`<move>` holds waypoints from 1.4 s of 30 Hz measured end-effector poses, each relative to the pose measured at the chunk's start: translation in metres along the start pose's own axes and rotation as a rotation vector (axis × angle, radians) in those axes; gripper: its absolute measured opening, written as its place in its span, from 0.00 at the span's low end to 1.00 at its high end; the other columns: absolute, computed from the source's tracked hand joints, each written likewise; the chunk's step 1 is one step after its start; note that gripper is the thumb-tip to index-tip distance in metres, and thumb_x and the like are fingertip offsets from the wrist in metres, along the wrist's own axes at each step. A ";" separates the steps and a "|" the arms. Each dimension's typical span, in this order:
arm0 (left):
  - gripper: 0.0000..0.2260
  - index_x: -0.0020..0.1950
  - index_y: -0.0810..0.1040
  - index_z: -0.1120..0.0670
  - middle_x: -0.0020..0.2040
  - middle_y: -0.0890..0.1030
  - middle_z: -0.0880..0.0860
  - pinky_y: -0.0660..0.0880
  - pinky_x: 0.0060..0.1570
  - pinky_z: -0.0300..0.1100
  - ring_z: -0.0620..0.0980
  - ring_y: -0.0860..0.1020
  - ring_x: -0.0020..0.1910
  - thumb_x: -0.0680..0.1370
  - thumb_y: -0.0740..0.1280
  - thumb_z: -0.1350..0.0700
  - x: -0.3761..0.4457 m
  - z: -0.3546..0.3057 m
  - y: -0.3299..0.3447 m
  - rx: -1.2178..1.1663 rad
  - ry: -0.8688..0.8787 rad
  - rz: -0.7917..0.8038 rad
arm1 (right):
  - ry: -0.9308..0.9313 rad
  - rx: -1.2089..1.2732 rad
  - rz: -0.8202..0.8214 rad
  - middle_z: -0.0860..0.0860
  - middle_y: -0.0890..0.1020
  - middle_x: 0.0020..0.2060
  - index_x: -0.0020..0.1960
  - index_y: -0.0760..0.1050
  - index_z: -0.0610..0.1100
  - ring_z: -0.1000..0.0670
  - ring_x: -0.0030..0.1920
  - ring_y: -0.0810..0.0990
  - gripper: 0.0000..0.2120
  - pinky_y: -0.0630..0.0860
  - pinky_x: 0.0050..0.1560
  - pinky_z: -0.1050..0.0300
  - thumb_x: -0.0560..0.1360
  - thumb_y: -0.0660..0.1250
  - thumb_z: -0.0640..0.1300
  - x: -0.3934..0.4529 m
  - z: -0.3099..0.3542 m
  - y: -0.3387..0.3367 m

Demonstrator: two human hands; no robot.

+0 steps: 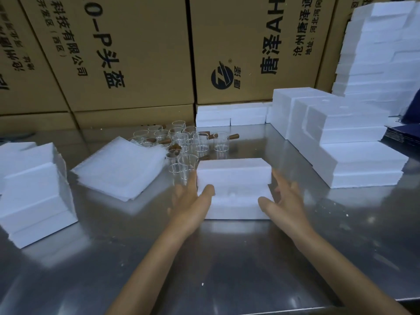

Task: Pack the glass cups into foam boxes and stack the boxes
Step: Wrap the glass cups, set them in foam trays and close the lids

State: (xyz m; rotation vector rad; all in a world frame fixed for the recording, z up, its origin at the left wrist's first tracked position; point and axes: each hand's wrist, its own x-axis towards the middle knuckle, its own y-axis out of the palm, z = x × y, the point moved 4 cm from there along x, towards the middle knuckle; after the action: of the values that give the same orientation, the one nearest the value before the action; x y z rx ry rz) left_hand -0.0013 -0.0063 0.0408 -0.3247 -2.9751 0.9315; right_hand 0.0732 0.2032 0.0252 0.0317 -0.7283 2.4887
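Left hand [189, 202] and right hand [284, 201] open, flanking foam box [234, 176]; glass cups [181, 144] just beyond left hand.

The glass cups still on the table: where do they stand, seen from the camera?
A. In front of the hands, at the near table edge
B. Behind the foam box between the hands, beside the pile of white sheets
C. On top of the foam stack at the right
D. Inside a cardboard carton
B: the glass cups stand loose on the metal table, behind the foam box and right of the white sheets.
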 end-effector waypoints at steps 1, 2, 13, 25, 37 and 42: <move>0.28 0.79 0.55 0.36 0.76 0.59 0.49 0.56 0.74 0.61 0.53 0.55 0.78 0.80 0.59 0.44 0.004 -0.005 -0.003 -0.044 0.031 -0.020 | 0.002 0.021 -0.013 0.57 0.67 0.49 0.68 0.61 0.75 0.50 0.55 0.72 0.36 0.70 0.66 0.45 0.61 0.62 0.55 0.003 0.003 -0.003; 0.25 0.77 0.59 0.36 0.72 0.62 0.48 0.58 0.74 0.58 0.52 0.57 0.77 0.80 0.59 0.46 0.010 -0.013 -0.006 -0.090 0.077 -0.044 | 0.003 0.049 -0.015 0.57 0.68 0.49 0.66 0.61 0.77 0.51 0.55 0.71 0.35 0.69 0.66 0.46 0.61 0.61 0.55 0.009 0.008 -0.006; 0.27 0.80 0.56 0.43 0.60 0.69 0.36 0.64 0.60 0.44 0.44 0.68 0.61 0.83 0.60 0.45 0.069 -0.012 0.024 -0.209 0.038 0.149 | 0.227 0.201 0.029 0.53 0.74 0.69 0.64 0.75 0.60 0.45 0.71 0.68 0.23 0.64 0.72 0.41 0.71 0.60 0.62 0.074 -0.018 0.009; 0.16 0.70 0.71 0.46 0.64 0.76 0.50 0.75 0.62 0.48 0.49 0.77 0.60 0.82 0.64 0.53 0.080 0.008 0.022 -0.471 -0.042 0.042 | 0.110 0.269 -0.060 0.70 0.78 0.46 0.69 0.73 0.56 0.55 0.60 0.77 0.21 0.69 0.71 0.45 0.77 0.67 0.54 0.075 -0.035 0.025; 0.08 0.58 0.77 0.49 0.58 0.78 0.54 0.77 0.50 0.42 0.48 0.78 0.51 0.81 0.64 0.58 0.070 0.017 -0.002 -0.410 0.090 -0.334 | 0.071 0.421 -0.055 0.69 0.78 0.49 0.61 0.78 0.54 0.78 0.41 0.74 0.12 0.67 0.35 0.81 0.78 0.67 0.51 0.065 -0.033 0.017; 0.19 0.70 0.74 0.45 0.65 0.69 0.55 0.71 0.68 0.49 0.56 0.75 0.61 0.80 0.68 0.55 0.086 0.028 -0.018 -0.083 0.155 -0.345 | 0.064 0.437 -0.060 0.62 0.80 0.51 0.59 0.78 0.53 0.74 0.41 0.76 0.10 0.70 0.38 0.76 0.78 0.67 0.50 0.059 -0.028 0.015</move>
State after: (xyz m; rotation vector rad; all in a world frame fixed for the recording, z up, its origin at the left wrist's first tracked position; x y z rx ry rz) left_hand -0.0908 -0.0190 0.0235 0.1102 -2.8032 0.7119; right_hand 0.0187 0.2360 0.0044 0.1295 -0.1450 2.5296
